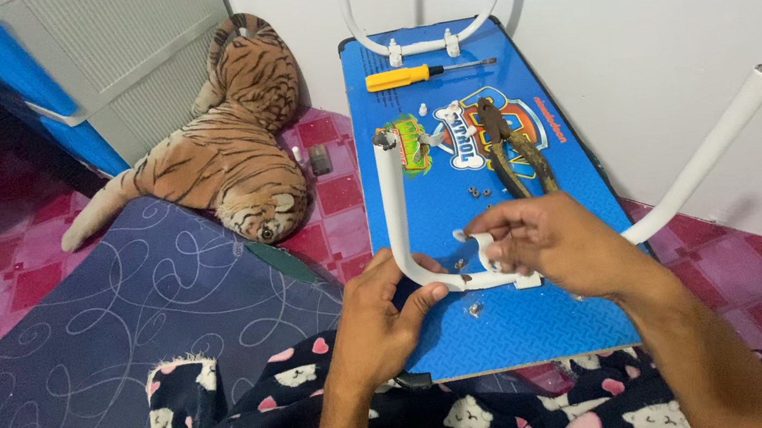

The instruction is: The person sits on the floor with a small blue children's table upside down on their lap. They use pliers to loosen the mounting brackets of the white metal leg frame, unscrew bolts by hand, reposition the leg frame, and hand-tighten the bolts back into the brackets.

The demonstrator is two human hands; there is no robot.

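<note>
The right hand [556, 238] covers the bend of the white tube leg [395, 212] where a white plastic clamp [487, 251] sits, so how its fingers [485, 221] pinch that clamp cannot be told. The small dark bits [478, 192] beside the pliers [513, 155] are too small to identify. At the far end, the second white tube loop [432, 40] is cut off by the top edge. The counter's [582, 173] near edge disappears behind the patterned clothing [487, 421].

White metal tube leg [397, 212]: U-shaped, bent, both ends raised, its bend resting near the front edge of the blue board [590, 314]. White plastic clip [487, 251]: small, curved, set against the bend.
</note>
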